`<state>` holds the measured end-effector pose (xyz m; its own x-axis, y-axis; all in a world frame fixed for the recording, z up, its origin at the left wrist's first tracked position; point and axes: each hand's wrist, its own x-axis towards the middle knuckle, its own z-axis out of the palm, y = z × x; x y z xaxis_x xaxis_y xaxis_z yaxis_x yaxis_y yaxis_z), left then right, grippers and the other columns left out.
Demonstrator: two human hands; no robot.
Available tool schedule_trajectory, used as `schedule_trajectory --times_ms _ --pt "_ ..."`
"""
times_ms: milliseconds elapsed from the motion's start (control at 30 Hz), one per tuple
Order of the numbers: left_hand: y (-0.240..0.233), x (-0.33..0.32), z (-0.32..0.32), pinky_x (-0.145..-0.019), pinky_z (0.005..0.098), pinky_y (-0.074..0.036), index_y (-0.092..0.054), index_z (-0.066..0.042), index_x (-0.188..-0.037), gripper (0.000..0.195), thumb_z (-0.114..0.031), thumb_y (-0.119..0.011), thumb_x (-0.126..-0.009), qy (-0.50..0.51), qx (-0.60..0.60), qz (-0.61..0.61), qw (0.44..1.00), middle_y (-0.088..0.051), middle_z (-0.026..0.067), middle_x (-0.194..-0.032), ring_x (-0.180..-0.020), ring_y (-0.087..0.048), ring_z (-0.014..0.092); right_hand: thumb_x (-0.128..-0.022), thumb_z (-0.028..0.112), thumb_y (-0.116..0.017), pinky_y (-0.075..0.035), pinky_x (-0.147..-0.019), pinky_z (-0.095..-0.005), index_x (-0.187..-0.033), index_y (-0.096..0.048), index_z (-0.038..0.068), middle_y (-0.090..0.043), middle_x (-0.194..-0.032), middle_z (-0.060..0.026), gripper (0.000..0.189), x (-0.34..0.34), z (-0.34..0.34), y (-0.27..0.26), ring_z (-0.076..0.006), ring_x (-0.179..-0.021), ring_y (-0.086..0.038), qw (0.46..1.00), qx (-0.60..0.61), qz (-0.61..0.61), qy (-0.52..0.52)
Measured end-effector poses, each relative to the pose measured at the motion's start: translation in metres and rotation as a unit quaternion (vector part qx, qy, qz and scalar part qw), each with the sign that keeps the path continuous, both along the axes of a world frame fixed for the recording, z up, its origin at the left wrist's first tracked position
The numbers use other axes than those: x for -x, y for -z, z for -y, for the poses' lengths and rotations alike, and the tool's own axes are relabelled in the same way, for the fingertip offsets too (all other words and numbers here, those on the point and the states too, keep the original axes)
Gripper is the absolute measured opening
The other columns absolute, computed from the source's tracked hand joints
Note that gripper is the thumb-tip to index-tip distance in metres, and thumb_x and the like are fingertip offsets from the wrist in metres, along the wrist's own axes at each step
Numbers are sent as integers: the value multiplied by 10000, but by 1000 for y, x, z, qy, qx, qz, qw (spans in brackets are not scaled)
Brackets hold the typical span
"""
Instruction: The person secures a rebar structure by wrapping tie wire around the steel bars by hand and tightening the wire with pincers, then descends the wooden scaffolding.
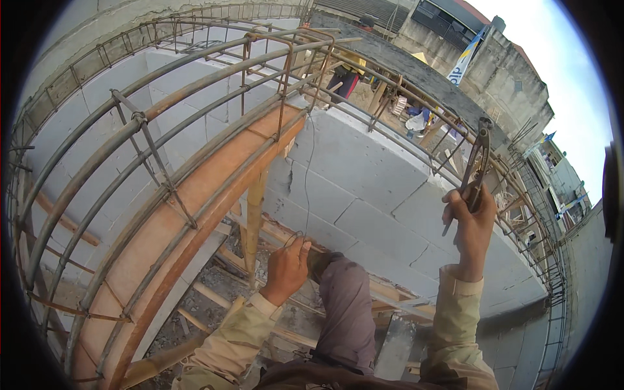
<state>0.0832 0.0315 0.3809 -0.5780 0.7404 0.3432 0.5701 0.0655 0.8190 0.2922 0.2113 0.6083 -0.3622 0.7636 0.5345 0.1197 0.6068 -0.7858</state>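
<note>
Thin tie wire (pixel 307 185) runs down from near the end of the rebar cage into my left hand (pixel 286 268), which pinches it between thumb and fingers at lower centre. Raised at the right, my right hand (pixel 472 214) grips the handles of metal pincers (pixel 480 146), their head pointing up. The rebar cage (pixel 165 100) curves across the left, with square stirrups tied around long bars. Beneath its bars lies an orange-brown formwork board (pixel 214 168). Behind my hands stands a light grey block wall (pixel 351 190), and a second, narrower rebar cage (pixel 419 105) runs along its top.
Bamboo props (pixel 253 214) stand under the formwork. My trousered leg (pixel 345 307) is over timber planks and rubble below. A metal-coloured board (pixel 396 343) leans at lower centre right. Past the wall, a person (pixel 346 78) is partly visible among timber and bags.
</note>
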Motion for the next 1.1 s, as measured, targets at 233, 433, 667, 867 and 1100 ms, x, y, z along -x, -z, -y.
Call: schedule_trajectory --times_ms 233,433,667,867,1100 --pt "11 7 3 -581 505 -483 -657 24 -1100 343 -277 -495 -1063 -2 36 -25 999 -652 241 -702 -682 -655 463 -896 -30 -643 -585 -666 -305 -900 -569 -11 -704 -925 -182 75 140 -11 105 -206 -741 -717 925 277 120 -231" --pt "1 8 11 -561 504 -468 -652 19 -1067 324 -270 -504 -1062 14 -34 19 999 -624 239 -662 -651 -643 458 -859 -100 -599 -544 -758 -330 -1064 -640 -61 -682 -983 -127 213 185 -48 123 -213 -902 -697 929 243 137 -245" --pt "3 7 8 -540 435 -433 -687 -29 -1111 288 -225 -478 -1082 27 -48 22 998 -583 184 -631 -557 -607 370 -929 -19 -600 -555 -758 -332 -1032 -623 -34 -674 -986 -112 106 199 -61 134 -212 -920 -705 938 182 170 -240" --pt "-12 5 13 -546 444 -448 -687 -41 -1106 284 -233 -479 -1081 50 -47 44 997 -611 206 -663 -594 -632 394 -893 29 -657 -520 -705 -393 -940 -602 -30 -668 -767 -154 94 198 -59 127 -250 -735 -697 952 63 245 -174" --pt "0 5 7 -547 477 -467 -669 60 -1139 409 -302 -489 -1074 31 11 8 999 -610 254 -655 -632 -647 442 -899 103 -712 -509 -725 -528 -1004 -553 -33 -681 -824 -267 234 195 -57 111 -465 -840 -678 916 -139 369 -69"
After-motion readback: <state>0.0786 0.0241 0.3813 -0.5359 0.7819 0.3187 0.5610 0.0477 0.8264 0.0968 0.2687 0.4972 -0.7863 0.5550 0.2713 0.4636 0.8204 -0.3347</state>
